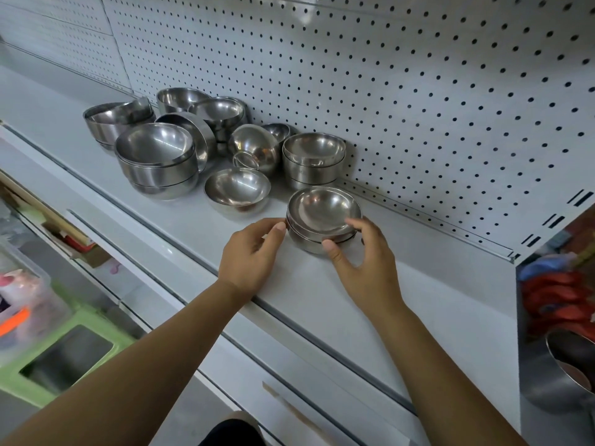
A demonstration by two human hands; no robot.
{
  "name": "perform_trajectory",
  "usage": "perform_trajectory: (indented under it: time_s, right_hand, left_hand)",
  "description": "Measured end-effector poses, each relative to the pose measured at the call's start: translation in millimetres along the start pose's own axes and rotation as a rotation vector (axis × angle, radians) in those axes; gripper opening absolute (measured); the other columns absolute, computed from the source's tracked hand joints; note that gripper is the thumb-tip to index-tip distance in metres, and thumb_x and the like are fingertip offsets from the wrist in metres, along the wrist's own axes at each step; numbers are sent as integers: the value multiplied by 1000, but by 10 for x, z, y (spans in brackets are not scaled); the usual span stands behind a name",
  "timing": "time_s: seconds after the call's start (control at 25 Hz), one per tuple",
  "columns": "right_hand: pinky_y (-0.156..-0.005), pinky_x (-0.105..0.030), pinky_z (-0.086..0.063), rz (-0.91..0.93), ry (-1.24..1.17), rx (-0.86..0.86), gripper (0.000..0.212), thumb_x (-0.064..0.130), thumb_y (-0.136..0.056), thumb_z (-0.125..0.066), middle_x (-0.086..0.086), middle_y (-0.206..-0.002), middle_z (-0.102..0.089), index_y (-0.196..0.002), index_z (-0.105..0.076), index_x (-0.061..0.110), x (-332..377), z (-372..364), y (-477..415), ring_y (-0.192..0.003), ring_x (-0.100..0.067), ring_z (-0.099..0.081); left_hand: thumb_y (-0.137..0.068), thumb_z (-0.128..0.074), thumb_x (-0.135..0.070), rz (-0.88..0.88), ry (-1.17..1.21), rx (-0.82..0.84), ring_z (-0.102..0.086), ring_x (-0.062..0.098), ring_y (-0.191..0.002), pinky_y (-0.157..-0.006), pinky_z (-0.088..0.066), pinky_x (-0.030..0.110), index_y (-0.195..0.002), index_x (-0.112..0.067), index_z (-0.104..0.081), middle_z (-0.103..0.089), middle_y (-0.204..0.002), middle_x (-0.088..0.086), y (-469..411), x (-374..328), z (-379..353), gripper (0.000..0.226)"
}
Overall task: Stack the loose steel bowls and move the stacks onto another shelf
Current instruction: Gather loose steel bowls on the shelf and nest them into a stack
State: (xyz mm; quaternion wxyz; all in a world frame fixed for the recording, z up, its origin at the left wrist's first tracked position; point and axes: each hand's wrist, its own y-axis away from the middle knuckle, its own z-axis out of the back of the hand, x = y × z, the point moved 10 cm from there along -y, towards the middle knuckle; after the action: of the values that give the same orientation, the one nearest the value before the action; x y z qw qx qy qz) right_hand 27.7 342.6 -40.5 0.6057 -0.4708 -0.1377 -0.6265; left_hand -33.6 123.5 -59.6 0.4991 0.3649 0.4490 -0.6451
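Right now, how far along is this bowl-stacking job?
Done: several stacks stand near the pegboard, such as the large stack and the rear stack. In hand: the left hand and right hand hold a small stack. Left: a loose bowl and a tipped bowl are unstacked; all stacks sit on this shelf.

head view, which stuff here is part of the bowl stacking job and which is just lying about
Job: small stack between left hand and right hand; loose bowl; tipped bowl; big stack; pegboard-side stack; shelf.
Lying about: green stool; red items; plastic box.
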Motion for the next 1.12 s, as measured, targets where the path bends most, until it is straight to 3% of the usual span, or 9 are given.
perform_trajectory:
  time_s: [0.16,0.28,0.4,0.52,0.64,0.8,0.88,1.0,1.12]
  right_hand:
    - [-94,2,-28,-40,-9,63,57,50,-90,-72,17,-142,-51,-137,-53,25,-49,-59,-1,-133,-8,-47]
    - [-111,-9,-31,-45,-87,112,81,59,-84,-72,15,-160,-39,-152,-38,32,-48,-106,1,-146,-5,-38]
    - [-117,-25,-35,-42,-68,161,96,58,-83,-77,15,-165,-29,-159,-21,39,-59,-150,-3,-150,-5,-34]
    - [-117,-26,-37,-18,-41,155,95,51,-85,-79,15,-165,-28,-159,-21,37,-41,-152,-3,-148,-2,-35]
    - [-114,-25,-40,-58,-67,135,94,47,-83,-83,12,-159,-39,-158,-26,40,-77,-113,-18,-141,-6,-43]
    - [-101,-5,-36,-88,-89,147,96,47,-81,-86,16,-155,-43,-156,-27,43,-108,-131,-37,-135,-3,-46]
    - [-98,-5,-36,-92,-101,145,95,48,-79,-86,17,-152,-45,-155,-28,44,-113,-132,-38,-133,-4,-49]
    - [-99,-17,-41,-101,-116,140,95,51,-77,-87,18,-148,-49,-152,-28,48,-124,-127,-40,-130,-6,-54]
    - [-95,-13,-41,-111,-116,138,94,52,-77,-87,19,-146,-50,-150,-28,49,-127,-122,-28,-128,-6,-55]
  left_hand:
    - [-93,-41,-63,8,-24,-8,-67,4,-105,-99,-53,42,-110,-41,-75,-74,-106,-22,-37,61,-1,44]
    - [-96,-42,-59,11,-18,-80,-67,8,-100,-94,-54,42,-103,-34,-74,-75,-101,-16,-16,49,54,41]
    - [-98,-54,-46,-8,0,-363,-61,13,-96,-87,-54,44,-109,-27,-62,-66,-102,-9,74,-3,316,24]
    - [-93,-65,-50,78,67,-570,-52,14,-115,-97,-51,41,-119,-30,-50,-48,-122,-5,124,50,558,36]
    - [-83,-78,-51,248,70,-480,-36,18,-136,-104,-39,32,-133,-33,-43,-31,-145,1,-47,209,612,63]
    - [-77,-87,-43,157,-109,-307,-48,12,-118,-98,-35,23,-136,-24,-50,-45,-141,1,-365,235,699,72]
    - [-77,-85,-48,152,-160,-295,-56,16,-113,-94,-42,26,-136,-19,-52,-55,-134,1,-428,271,703,74]
    - [-77,-82,-54,158,-171,-317,-59,19,-113,-96,-48,32,-137,-19,-53,-58,-131,-3,-397,288,687,76]
    - [-73,-81,-61,142,-153,-338,-60,20,-117,-102,-50,40,-138,-24,-54,-60,-132,-7,-363,332,714,80]
